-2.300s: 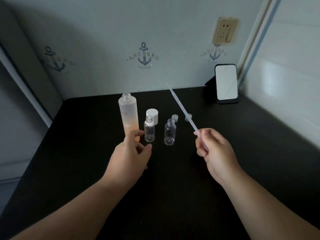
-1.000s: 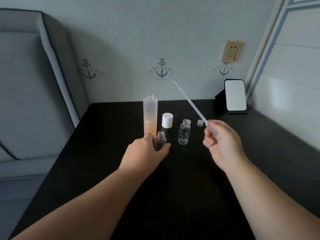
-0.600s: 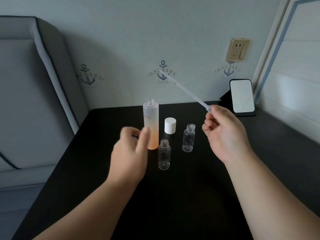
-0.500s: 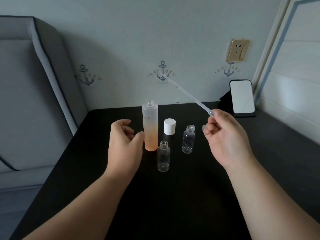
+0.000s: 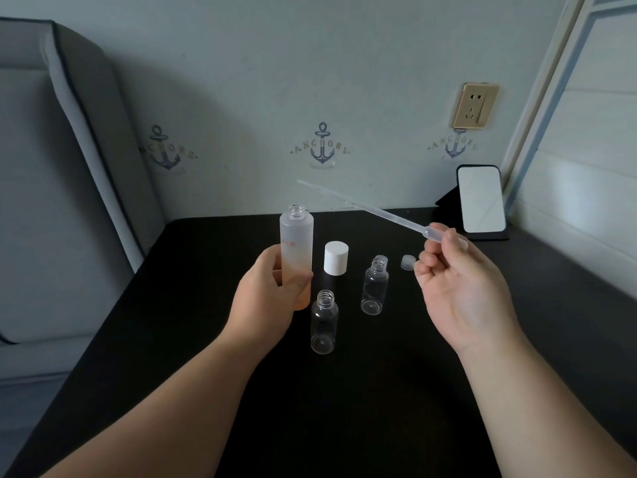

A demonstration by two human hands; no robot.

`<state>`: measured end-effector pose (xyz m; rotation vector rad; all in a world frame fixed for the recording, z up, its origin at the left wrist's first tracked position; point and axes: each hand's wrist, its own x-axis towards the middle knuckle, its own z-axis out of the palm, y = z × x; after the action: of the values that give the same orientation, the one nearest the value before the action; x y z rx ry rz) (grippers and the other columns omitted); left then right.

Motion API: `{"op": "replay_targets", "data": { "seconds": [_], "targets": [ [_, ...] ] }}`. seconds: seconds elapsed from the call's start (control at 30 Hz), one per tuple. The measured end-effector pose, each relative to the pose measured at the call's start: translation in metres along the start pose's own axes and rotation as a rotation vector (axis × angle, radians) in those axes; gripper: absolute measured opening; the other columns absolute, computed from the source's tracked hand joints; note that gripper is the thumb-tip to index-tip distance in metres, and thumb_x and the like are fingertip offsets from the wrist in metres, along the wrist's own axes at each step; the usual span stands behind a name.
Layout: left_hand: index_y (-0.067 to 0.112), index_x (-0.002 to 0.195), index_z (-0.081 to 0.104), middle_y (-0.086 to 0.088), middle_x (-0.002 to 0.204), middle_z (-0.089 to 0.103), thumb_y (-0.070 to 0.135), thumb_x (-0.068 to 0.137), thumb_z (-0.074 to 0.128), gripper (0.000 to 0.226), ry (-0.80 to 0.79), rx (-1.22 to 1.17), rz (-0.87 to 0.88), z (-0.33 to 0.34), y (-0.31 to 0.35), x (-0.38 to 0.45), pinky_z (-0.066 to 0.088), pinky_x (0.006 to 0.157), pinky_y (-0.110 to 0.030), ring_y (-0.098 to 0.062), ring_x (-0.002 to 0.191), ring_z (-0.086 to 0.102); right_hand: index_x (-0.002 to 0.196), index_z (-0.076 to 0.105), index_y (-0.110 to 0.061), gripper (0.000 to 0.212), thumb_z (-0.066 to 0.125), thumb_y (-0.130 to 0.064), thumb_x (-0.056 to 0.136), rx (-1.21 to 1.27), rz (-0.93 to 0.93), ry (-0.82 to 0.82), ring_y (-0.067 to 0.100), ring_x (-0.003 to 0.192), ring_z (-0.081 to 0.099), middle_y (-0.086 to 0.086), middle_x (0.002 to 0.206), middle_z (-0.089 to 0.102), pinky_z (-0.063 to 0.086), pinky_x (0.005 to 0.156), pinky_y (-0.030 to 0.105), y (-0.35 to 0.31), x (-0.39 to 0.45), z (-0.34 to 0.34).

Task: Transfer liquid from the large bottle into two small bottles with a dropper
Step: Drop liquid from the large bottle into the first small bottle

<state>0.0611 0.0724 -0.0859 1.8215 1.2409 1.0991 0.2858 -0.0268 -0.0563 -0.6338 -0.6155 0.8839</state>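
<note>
Large bottle stands uncapped on the black table, your left hand curled round it. Your right hand pinches the dropper; both small bottles stand open beside it.

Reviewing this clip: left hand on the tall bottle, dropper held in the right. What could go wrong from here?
1. The large bottle has a narrow neck and the dropper is long, held only at its bulb by the right hand; the tip could miss.
2. The near small bottle stands uncapped close beside the left hand, so a nudge might topple it.
</note>
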Motion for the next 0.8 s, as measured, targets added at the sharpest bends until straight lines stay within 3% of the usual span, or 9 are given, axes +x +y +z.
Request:
{"op": "replay_targets", "data": {
  "seconds": [0.1,0.27,0.47,0.63,0.8],
  "targets": [
    [0.042,0.121,0.051,0.026,0.103,0.063,0.036,0.092,0.069,0.034,-0.004,-0.021,0.002,-0.002,-0.002,0.000,0.043,0.068,-0.013,0.005,0.095,0.061,0.090,0.076,-0.007,0.018,0.068,-0.022,0.087,0.005,-0.067,0.046,0.008,0.067,0.055,-0.002,0.080,0.067,0.050,0.065,0.021,-0.007,0.003,0.006],
    [0.037,0.128,0.051,0.023,0.109,0.061,0.036,0.092,0.069,0.041,0.015,-0.026,0.008,-0.003,-0.005,0.002,0.045,0.071,-0.014,0.000,0.098,0.060,0.078,0.077,-0.012,0.016,0.071,-0.025,0.085,-0.201,-0.197,0.073,0.009,0.062,0.052,-0.002,0.072,0.065,0.047,0.060,0.021,-0.032,0.014,0.031],
    [0.053,0.117,0.040,0.031,0.097,0.054,0.040,0.090,0.070,0.042,0.068,-0.013,-0.013,-0.006,-0.003,0.003,0.038,0.060,-0.010,0.008,0.085,0.056,0.093,0.070,0.000,0.019,0.064,-0.018,0.099,-0.434,-0.250,0.128,0.009,0.054,0.046,-0.006,0.060,0.058,0.044,0.056,0.021,-0.048,0.024,0.055],
    [0.071,0.100,0.037,0.042,0.097,0.054,0.039,0.090,0.070,0.047,0.074,-0.015,0.010,-0.009,0.000,0.001,0.038,0.058,-0.009,0.028,0.088,0.049,0.079,0.074,-0.012,0.024,0.064,-0.017,0.100,-0.510,-0.264,0.138,0.010,0.053,0.045,-0.006,0.057,0.057,0.041,0.052,0.020,-0.052,0.024,0.062],
    [0.082,0.094,0.031,0.057,0.095,0.043,0.038,0.089,0.071,0.060,0.083,-0.012,0.014,-0.010,0.004,0.000,0.038,0.060,-0.012,0.034,0.087,0.043,0.077,0.075,-0.014,0.025,0.065,-0.018,0.099,-0.537,-0.277,0.127,0.010,0.054,0.046,-0.006,0.057,0.058,0.041,0.052,0.020,-0.053,0.023,0.061]
  ]
}}
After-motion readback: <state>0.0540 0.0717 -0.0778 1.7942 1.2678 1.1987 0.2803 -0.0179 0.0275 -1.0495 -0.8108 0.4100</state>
